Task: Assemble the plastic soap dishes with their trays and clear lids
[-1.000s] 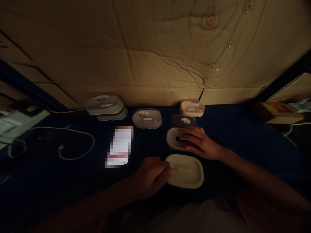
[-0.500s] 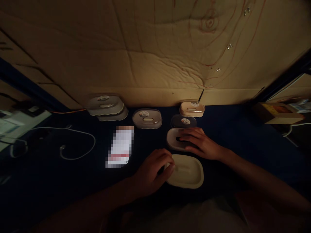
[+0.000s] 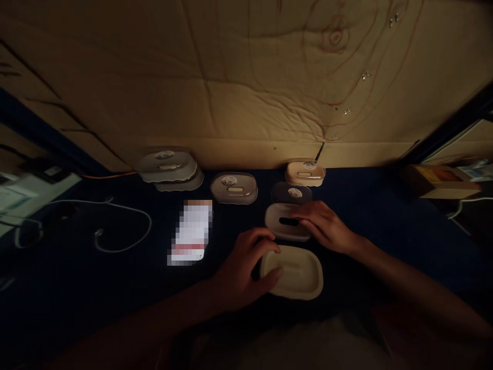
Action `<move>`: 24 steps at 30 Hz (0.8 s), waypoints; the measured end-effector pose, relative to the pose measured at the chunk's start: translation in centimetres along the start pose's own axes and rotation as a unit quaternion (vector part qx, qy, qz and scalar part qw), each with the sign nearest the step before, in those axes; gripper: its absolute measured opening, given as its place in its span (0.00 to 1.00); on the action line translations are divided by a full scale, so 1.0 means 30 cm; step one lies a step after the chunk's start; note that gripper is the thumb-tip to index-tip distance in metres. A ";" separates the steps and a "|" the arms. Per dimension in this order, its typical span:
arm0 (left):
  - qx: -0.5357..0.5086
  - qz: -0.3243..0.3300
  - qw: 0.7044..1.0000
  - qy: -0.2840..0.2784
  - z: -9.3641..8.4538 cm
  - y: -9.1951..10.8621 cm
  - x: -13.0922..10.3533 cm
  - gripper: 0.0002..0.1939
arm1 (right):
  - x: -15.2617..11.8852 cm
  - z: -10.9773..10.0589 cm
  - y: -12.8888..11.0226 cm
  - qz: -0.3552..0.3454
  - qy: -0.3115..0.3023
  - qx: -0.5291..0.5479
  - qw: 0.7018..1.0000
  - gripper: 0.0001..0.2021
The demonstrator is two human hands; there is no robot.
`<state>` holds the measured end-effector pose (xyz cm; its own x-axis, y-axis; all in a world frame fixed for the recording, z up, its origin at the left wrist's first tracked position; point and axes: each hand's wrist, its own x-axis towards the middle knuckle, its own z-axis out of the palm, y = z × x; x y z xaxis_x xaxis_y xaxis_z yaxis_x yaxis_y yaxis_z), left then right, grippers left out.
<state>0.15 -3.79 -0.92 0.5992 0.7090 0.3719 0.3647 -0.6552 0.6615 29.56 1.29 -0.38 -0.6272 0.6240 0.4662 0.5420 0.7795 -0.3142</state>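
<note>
A cream oval dish [image 3: 300, 280] with a raised bar in its middle lies nearest my body. Over its left end is my left hand [image 3: 250, 270], fingers and thumb apart, fingertips at the rim and above the hollow. Just beyond it sits a pinkish oval piece [image 3: 275, 221] with a dark slot in its centre. My right hand [image 3: 331, 228] has its fingers and thumb closed on that slotted piece's right side; the fingertips cover part of the rim. Behind it lies a clear oval cover [image 3: 277, 192] with a round sticker.
Lidded oval boxes stand along the back: a peach one [image 3: 304, 176], a greyish one [image 3: 234, 192] and a stack [image 3: 169, 169] farther left. A lit, pixelated phone-like slab [image 3: 190, 231] lies left of my hands. A white cable [image 3: 148, 216] loops beyond it. Right stands a cardboard box [image 3: 435, 187].
My left hand's fingers have spread apart at the cream dish. My right hand's fingers have drawn back to the right, uncovering the slot in the pinkish piece.
</note>
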 end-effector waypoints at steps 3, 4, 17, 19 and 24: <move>0.025 0.051 0.997 -0.052 -0.002 0.005 -0.002 0.25 | -0.007 0.004 0.011 0.006 0.047 -0.010 0.999 0.14; 0.028 0.065 0.995 -0.064 -0.002 0.007 -0.003 0.27 | -0.009 0.004 0.013 0.010 0.061 -0.012 0.998 0.14; 0.030 0.087 0.996 -0.004 -0.007 0.003 -0.002 0.16 | -0.010 -0.020 0.018 0.064 0.108 -0.065 0.990 0.17; 0.051 0.119 0.990 -0.051 -0.005 0.006 -0.006 0.26 | -0.007 -0.011 0.056 0.089 0.101 -0.086 0.987 0.12; 0.063 0.127 0.981 -0.133 0.001 -0.002 -0.006 0.32 | -0.025 0.018 0.210 0.196 0.058 -0.183 0.962 0.26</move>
<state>0.04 -3.89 -1.05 0.8408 0.4369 0.3196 0.2549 -0.8404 0.4783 33.16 5.76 -3.15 -0.2795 0.8387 0.4674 0.8980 0.4007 -0.1819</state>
